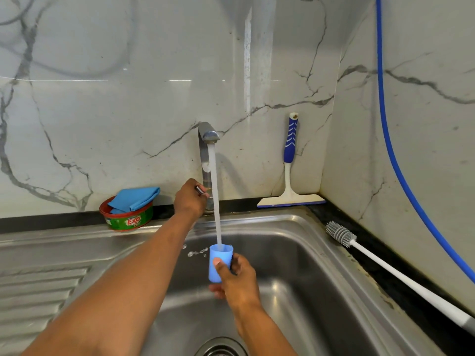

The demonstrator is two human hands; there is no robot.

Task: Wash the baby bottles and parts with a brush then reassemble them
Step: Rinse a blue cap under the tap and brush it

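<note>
while left hand (pixel 189 199) grips tap lever (pixel 201 189), right hand (pixel 235 277) holds blue cap (pixel 218 260).

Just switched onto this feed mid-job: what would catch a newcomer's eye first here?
A white stream of water falls from the steel tap at the back wall straight into a light blue plastic cup, which the right hand holds over the stainless steel sink. The left hand grips the metal tap lever behind it. On the dark counter to the right lies a long white-handled bottle brush with grey bristles, untouched.
</note>
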